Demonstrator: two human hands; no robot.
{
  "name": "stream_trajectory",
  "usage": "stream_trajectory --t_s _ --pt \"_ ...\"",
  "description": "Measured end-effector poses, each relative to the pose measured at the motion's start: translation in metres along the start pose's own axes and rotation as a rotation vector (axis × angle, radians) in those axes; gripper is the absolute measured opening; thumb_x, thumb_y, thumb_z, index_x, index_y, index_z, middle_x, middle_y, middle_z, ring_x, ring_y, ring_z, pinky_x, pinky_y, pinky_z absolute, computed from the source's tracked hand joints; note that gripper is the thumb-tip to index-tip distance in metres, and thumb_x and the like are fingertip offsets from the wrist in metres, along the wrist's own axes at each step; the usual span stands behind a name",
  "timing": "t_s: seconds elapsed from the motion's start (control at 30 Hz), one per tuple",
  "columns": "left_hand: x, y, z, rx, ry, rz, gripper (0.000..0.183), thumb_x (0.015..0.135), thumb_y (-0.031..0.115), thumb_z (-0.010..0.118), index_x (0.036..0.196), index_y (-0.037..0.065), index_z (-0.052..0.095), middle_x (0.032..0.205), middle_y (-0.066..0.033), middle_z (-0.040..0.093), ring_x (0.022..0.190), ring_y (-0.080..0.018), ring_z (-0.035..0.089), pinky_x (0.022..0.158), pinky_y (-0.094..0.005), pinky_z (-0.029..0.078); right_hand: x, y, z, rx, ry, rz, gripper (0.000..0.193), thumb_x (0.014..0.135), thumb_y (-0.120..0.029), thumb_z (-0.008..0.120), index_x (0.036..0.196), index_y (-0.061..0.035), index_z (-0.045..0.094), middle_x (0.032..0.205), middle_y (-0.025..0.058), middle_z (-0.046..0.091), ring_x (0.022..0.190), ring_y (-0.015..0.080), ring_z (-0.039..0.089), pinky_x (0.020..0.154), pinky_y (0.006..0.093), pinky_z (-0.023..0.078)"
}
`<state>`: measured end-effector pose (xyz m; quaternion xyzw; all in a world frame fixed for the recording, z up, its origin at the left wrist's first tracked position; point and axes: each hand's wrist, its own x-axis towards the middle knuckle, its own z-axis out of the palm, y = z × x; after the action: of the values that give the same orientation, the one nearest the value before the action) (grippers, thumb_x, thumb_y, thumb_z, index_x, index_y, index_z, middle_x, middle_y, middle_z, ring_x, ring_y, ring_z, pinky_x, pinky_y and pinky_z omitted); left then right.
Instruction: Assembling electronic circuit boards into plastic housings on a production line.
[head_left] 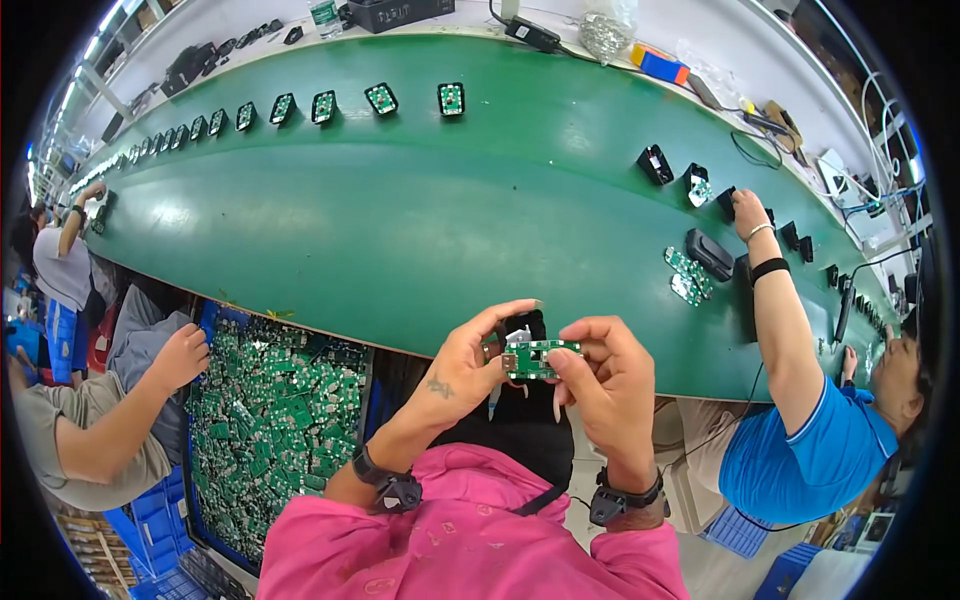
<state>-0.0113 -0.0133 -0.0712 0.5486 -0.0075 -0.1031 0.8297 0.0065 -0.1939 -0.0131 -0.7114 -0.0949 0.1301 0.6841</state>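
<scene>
In front of my chest, a small green circuit board is held between both hands at the near edge of the green bench. My right hand pinches the board's right end between thumb and fingers. The left end sits by the thumb of my left hand, whose fingers close round a small black plastic housing. That housing is just behind the board, with something whitish showing at its opening. Whether the board touches the housing cannot be made out.
Black housings with green boards line the far side of the green bench. A blue crate heaped with boards stands at my left. At right, a co-worker's hand reaches to black housings, near loose boards and a black case.
</scene>
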Motion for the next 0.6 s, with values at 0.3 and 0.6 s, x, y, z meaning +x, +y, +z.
stream_trajectory --t_s 0.3,0.6 --pt "-0.006 0.003 0.000 -0.013 -0.029 -0.023 0.057 0.089 0.003 0.066 0.143 0.001 0.047 0.125 -0.0062 0.057 0.110 -0.0113 0.058 0.094 -0.0276 0.050 -0.003 0.013 0.002 -0.114 0.009 -0.015 0.016 0.096 -0.006 0.065 0.107 0.0013 0.057 0.079 0.0037 0.067 0.062 0.0059 0.060 0.050 0.0196 0.044" --pt "-0.011 0.002 0.000 -0.039 -0.083 -0.047 0.058 0.088 0.000 0.060 0.144 0.003 0.044 0.121 -0.0041 0.056 0.109 -0.0103 0.054 0.093 -0.0273 0.048 0.005 0.035 0.002 -0.498 0.132 -0.329 0.013 0.091 -0.006 0.070 0.103 -0.0006 0.067 0.068 0.0018 0.059 0.057 0.0070 0.052 0.051 0.0247 0.039"
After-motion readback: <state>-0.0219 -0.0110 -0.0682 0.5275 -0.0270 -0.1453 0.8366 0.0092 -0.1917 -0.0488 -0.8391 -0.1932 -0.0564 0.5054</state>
